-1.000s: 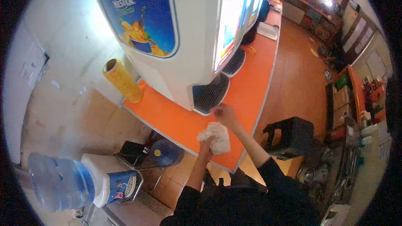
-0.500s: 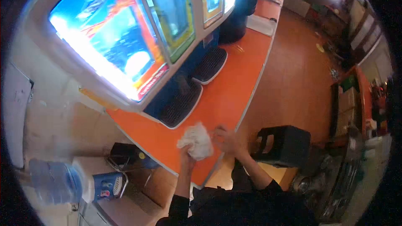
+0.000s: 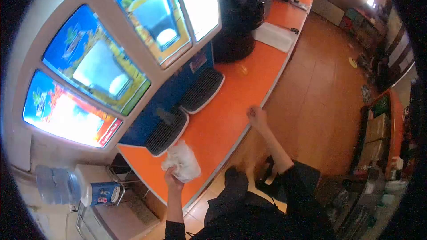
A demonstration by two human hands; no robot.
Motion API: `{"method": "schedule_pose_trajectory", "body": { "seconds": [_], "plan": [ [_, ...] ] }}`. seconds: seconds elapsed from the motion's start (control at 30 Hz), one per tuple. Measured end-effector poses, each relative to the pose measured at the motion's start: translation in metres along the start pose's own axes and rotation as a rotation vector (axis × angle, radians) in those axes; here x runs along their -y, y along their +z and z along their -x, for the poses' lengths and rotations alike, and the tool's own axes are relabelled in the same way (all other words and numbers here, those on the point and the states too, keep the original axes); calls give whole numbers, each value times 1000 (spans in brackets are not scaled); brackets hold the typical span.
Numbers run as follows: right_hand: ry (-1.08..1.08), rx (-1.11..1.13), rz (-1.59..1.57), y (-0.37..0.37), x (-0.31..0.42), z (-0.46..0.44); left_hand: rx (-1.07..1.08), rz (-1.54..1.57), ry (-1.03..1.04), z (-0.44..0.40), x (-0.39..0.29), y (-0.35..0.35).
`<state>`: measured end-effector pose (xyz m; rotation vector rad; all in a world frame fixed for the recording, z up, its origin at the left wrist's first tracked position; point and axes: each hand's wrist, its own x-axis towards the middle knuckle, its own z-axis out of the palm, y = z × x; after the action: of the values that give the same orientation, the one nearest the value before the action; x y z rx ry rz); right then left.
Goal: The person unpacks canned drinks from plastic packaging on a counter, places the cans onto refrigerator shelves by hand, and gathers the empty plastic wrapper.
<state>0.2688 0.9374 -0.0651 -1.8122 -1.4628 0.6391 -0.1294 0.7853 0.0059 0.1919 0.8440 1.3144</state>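
Note:
My left hand (image 3: pixel 174 179) is closed on a crumpled white plastic bag (image 3: pixel 183 163) at its near left side. The bag looks bulky, and what it may contain cannot be made out. It is over the near end of the orange counter (image 3: pixel 222 131), close to a black drip tray (image 3: pixel 167 132). Farther right, my right hand (image 3: pixel 257 117) is apart from the bag, above the counter's edge. Its fingers are curled closed, and anything inside them is hidden.
A drink dispenser with lit panels (image 3: pixel 104 69) stands along the counter's left, with a second drip tray (image 3: pixel 203 90). Beyond are a black round container (image 3: pixel 238 26) and a white tray (image 3: pixel 275 37). A water jug (image 3: pixel 57 184) is at lower left, a black stool-like object (image 3: pixel 307 175) at right.
My right hand has moved away from the bag, up and to the right. The left hand still holds the bag. The view has shifted, showing more of the dispenser and counter.

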Motion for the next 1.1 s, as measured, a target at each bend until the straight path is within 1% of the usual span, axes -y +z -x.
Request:
{"method": "schedule_pose_trajectory", "body": {
  "seconds": [0.03,0.07,0.1,0.13,0.17,0.2,0.23,0.27,0.33,0.37,0.43,0.47,0.53,0.57,0.63,0.67,0.73,0.77,0.83,0.87,0.93,1.0,1.03,1.07,1.1],
  "plan": [
    [51,60,160,3,-10,-29,5,1,-5,-7,9,7],
    [50,55,166,9,-24,-57,37,-11,-19,-15,21,18],
    [109,-44,-95,15,-38,-86,57,-15,-25,-24,32,33],
    [139,-91,-224,13,-38,-108,78,-19,-30,-33,42,49],
    [163,-143,-353,11,-39,-130,35,-18,-48,-40,52,64],
    [126,-162,-107,2,-25,-145,-9,-17,-65,-49,61,78],
    [86,-181,137,0,-24,-164,-8,-15,-64,-61,71,81],
    [80,-184,137,-3,-21,-185,19,-17,-61,-76,81,81],
    [-7,-110,261,-1,-30,-222,57,-26,-47,-95,96,106],
    [-6,-95,266,2,-37,-230,43,-19,-49,-99,98,113],
    [-126,-55,325,0,-38,-247,-71,-82,-93,-115,104,130],
    [-132,-57,326,-4,-38,-257,-68,-79,-89,-128,108,135],
    [-72,150,393,-5,-48,-265,-35,-106,-91,-147,115,145],
    [-61,154,383,-2,-53,-264,-42,-118,-96,-151,118,149],
    [-302,100,370,12,-76,-272,-68,-119,-123,-160,116,180],
    [-301,95,363,16,-82,-274,-65,-126,-120,-166,116,186],
    [-65,80,253,22,-83,-273,-95,-103,-184,-175,120,199],
    [-66,84,249,22,-88,-272,-101,-104,-181,-177,124,206],
    [-326,41,256,18,-94,-269,-181,-131,-148,-180,130,226],
    [-331,49,250,18,-95,-268,-190,-129,-141,-182,134,234],
    [-169,56,212,11,-88,-262,-261,-98,-115,-186,146,245],
    [-231,101,146,-1,-93,-266,-237,-30,-99,-198,164,238],
    [-259,116,108,4,-105,-266,-203,28,-97,-206,170,238],
    [-287,132,69,9,-117,-267,-202,21,-82,-216,176,237],
    [-220,193,-53,-8,-104,-257,-177,47,-33,-223,185,240]
  ]
}}
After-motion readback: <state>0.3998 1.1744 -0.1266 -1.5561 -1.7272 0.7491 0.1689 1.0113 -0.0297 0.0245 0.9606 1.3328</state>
